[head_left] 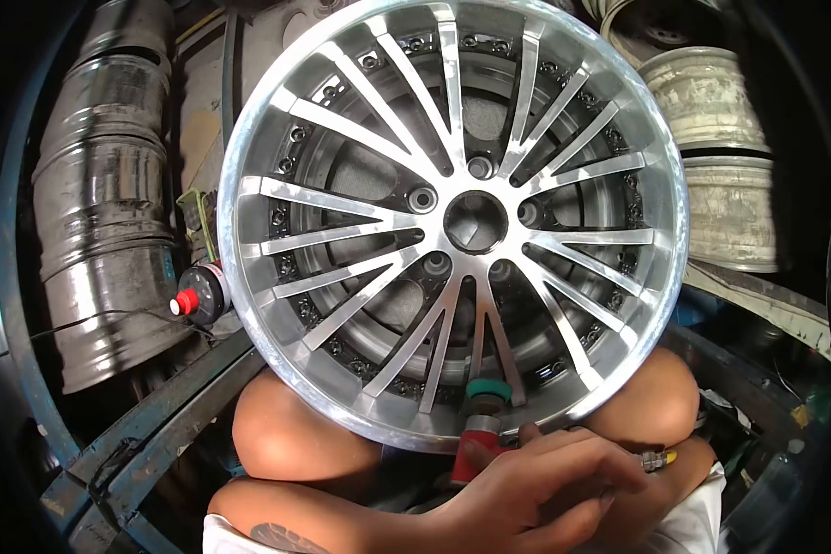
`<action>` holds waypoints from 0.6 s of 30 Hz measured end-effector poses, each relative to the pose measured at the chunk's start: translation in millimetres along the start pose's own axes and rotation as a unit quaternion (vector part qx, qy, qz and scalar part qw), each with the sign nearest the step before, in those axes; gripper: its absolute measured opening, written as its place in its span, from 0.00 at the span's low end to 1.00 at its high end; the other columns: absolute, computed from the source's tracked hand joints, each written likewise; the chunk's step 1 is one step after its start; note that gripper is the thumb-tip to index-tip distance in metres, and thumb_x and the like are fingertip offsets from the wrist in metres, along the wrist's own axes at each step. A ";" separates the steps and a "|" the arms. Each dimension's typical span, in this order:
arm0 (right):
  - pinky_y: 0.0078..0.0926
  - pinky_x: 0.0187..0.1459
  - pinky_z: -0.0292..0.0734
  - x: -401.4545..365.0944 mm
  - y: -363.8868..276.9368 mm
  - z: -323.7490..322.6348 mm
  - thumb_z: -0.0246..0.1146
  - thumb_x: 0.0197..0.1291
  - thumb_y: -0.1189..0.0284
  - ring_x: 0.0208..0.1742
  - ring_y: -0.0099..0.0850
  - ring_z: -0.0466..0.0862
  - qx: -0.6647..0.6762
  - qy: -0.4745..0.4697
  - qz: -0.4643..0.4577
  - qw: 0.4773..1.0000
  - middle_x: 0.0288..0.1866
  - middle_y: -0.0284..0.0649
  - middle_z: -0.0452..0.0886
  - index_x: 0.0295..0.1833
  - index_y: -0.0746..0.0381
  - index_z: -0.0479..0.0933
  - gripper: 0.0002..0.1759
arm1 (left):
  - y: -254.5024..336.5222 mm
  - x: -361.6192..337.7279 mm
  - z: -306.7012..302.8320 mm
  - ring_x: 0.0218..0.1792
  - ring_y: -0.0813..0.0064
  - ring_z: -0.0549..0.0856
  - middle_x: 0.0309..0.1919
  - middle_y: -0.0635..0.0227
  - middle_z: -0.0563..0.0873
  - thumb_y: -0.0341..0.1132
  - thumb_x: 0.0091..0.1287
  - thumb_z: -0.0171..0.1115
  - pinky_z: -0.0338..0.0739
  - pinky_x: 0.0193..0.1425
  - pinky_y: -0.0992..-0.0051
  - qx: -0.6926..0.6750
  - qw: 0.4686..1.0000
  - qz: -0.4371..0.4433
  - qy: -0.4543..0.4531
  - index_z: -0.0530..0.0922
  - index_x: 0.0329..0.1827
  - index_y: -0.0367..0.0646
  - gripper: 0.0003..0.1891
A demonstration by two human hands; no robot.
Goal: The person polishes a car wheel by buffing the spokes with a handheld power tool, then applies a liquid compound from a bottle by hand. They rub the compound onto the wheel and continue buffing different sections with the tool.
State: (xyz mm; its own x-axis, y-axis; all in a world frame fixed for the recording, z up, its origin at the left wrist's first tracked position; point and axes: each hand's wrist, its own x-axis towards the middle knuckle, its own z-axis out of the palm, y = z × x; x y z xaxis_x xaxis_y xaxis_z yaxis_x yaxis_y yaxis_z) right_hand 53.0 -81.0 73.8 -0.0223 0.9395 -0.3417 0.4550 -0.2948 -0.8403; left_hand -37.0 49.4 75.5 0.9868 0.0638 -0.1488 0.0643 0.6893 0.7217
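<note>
With your left hand [535, 485] clenched round the air tool [478, 441], its green pad [487, 389] just above your thumb against the wheel rim [452, 212] leaning on your knees [286, 434], and your right hand unseen, the unsteadied rim may roll and the pad skid.

A stack of dull steel rims [106, 212] stands at the left. Just beside it sits a round black gauge with a red cap [197, 296], below a yellow-green cable [197, 217]. Two grimy white rims [720, 148] are piled at the upper right. Blue metal bars [157, 415] cross the lower left.
</note>
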 end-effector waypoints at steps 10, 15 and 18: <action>0.38 0.50 0.80 -4.2 -1.7 -1.5 0.57 0.72 0.64 0.49 0.46 0.85 -0.008 -0.007 0.002 1.000 0.56 0.58 0.81 0.85 0.61 0.58 0.39 | -7.9 -7.6 18.6 0.50 0.78 0.81 0.51 0.66 0.83 0.22 0.76 0.59 0.77 0.55 0.76 -0.269 0.962 0.032 -0.014 0.82 0.54 0.36 0.08; 0.38 0.50 0.80 -4.2 0.8 -20.5 0.56 0.72 0.64 0.49 0.46 0.85 0.017 -0.073 -0.042 0.996 0.56 0.59 0.81 0.86 0.60 0.57 0.40 | 7.5 -6.9 13.4 0.45 0.82 0.80 0.43 0.72 0.84 0.31 0.80 0.59 0.74 0.50 0.80 -0.162 0.985 -0.037 -0.047 0.85 0.52 0.38 0.08; 0.38 0.50 0.80 0.3 -3.8 -30.7 0.56 0.72 0.64 0.49 0.47 0.84 0.025 -0.117 -0.041 0.992 0.57 0.59 0.81 0.87 0.60 0.57 0.40 | 7.9 -24.8 19.4 0.41 0.86 0.79 0.41 0.74 0.86 0.35 0.82 0.58 0.72 0.47 0.82 -0.343 0.899 -0.263 -0.070 0.86 0.53 0.39 0.11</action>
State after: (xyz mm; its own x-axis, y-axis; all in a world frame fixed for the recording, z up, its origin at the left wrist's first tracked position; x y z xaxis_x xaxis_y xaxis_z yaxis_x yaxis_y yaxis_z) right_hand 78.6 -74.3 89.9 -0.2657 0.8967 -0.3540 0.3978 -0.2325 -0.8875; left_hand -58.1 39.3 98.0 0.8592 -0.4585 -0.2270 0.4673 0.8839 -0.0165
